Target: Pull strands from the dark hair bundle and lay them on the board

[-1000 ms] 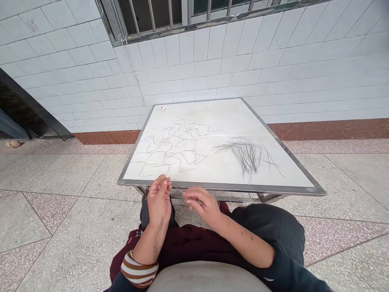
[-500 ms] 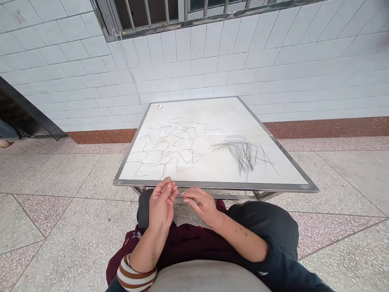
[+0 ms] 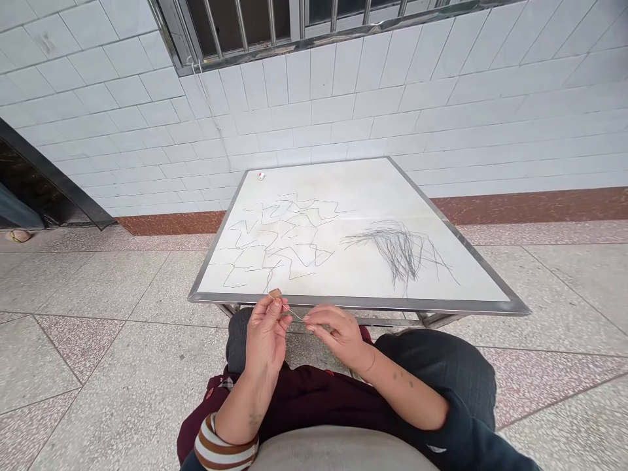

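Note:
Above the table's near edge, my left hand is closed, thumb against fingers, on a small brown piece that pokes up past the fingertips. What the brown piece is made of I cannot make out. A thin pale wire runs from it to my right hand, whose thumb and forefinger pinch its other end. Just beyond my left hand, several bent thin wires lie spread over the left half of the white tabletop. To the right is a loose heap of straighter dark wires.
A tiny white and red object sits in the table's far left corner. Metal trim edges the tabletop. Behind it stands a white tiled wall with a barred window. At far left, part of another person's foot shows.
My right hand has drawn slightly away from my left, and more of the pale wire shows between them. The whole view has shifted a little.

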Tool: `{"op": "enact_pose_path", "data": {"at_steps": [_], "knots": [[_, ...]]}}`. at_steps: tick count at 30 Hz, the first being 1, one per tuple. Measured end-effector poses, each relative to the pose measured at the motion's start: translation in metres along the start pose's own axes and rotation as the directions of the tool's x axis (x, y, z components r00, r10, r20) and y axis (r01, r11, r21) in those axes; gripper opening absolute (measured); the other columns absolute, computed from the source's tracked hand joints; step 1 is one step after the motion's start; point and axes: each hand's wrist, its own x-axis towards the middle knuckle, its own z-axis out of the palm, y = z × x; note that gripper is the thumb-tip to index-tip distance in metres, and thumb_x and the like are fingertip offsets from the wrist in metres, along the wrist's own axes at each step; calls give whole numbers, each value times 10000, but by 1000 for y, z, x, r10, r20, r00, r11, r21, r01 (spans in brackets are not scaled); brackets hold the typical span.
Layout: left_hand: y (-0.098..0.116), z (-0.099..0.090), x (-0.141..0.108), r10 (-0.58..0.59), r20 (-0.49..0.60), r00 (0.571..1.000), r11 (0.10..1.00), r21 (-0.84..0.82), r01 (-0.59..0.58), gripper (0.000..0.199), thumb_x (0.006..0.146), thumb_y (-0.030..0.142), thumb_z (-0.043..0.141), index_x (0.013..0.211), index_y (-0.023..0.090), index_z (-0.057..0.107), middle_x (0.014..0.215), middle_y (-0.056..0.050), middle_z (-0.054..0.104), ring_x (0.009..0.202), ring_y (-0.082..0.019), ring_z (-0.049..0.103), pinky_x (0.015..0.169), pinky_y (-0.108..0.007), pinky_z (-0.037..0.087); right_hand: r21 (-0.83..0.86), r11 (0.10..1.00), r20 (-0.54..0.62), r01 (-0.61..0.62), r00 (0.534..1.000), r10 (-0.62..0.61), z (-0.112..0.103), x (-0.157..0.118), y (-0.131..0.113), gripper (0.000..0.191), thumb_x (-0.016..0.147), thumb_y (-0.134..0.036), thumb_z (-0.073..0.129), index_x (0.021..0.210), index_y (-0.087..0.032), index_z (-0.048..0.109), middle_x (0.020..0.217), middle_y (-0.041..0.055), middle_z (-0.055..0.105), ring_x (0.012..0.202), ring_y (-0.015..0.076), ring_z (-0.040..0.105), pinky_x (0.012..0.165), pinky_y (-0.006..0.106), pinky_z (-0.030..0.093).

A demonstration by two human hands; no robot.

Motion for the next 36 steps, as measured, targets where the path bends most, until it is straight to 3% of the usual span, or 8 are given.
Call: {"op": "enact_pose_path", "data": {"at_steps": [4, 10, 16, 19, 21, 24, 28, 36], "knots": [[1, -1, 2, -26, -25, 999, 999, -22, 25, 178, 653, 166, 775, 797, 187, 671, 795, 8, 684, 675, -73, 628, 622, -185, 486, 103, 982, -48, -158, 985, 164, 3, -4, 2, 152, 883, -231, 513, 941, -257, 651, 854, 56, 651, 621, 145, 602, 514, 291, 512], [0, -1, 2, -74, -23, 997, 996, -60, 73, 208, 675, 160, 761, 872, 175, 696, 829, -15, 700, 723, -83, 644, 693, -192, 501, -49, 987, -7, 153, 988, -154, -5, -1, 2, 260, 856, -108, 507, 998, -272, 652, 918, 62, 673, 817, 184, 627, 688, 343, 523], [3, 2, 0, -77, 19, 997, 993, -84, 78, 212, 695, 131, 741, 902, 150, 697, 815, -19, 699, 712, -74, 645, 701, -179, 515, 108, 973, -98, -203, 972, 213, 6, -3, -2, 102, 859, -230, 555, 915, -237, 641, 850, 46, 649, 657, 147, 608, 576, 293, 529], [4, 5, -2, -76, 23, 997, 993, -94, 78, 219, 704, 123, 733, 919, 142, 695, 829, -23, 703, 731, -85, 651, 728, -203, 525, 211, 952, -152, -222, 955, 256, 9, -3, 0, 105, 867, -234, 546, 912, -231, 640, 865, 41, 627, 582, 114, 577, 485, 252, 505], [3, 6, -3, -85, 20, 996, 991, -100, 86, 218, 705, 123, 732, 920, 140, 696, 839, -28, 707, 739, -90, 654, 730, -211, 528, 145, 977, -178, -154, 968, 179, 7, -3, 2, 150, 882, -195, 509, 929, -233, 646, 876, 47, 632, 613, 121, 588, 504, 258, 510], [2, 6, -3, -100, 15, 995, 991, -92, 101, 223, 710, 134, 731, 930, 139, 697, 843, -31, 710, 725, -84, 653, 700, -194, 524, -66, 994, -130, 83, 987, -91, -1, -2, 5, 243, 865, -103, 500, 1009, -244, 637, 911, 61, 653, 753, 161, 617, 619, 313, 529], [0, 4, -2, -107, 4, 994, 992, -72, 107, 208, 704, 157, 741, 908, 146, 703, 813, -30, 710, 685, -72, 647, 666, -174, 514, -150, 936, 1, 319, 946, -323, -7, 0, 7, 330, 828, -38, 529, 1077, -240, 607, 915, 65, 665, 813, 175, 612, 679, 337, 518], [2, 6, -4, -43, 30, 999, 997, 65, 41, 225, 709, 204, 740, 919, 133, 698, 802, -39, 706, 681, -89, 649, 630, -190, 524, -88, 996, -115, -7, 993, -3, 2, 1, 1, 193, 856, -90, 523, 946, -232, 617, 818, 28, 661, 753, 151, 608, 673, 305, 512]]}}
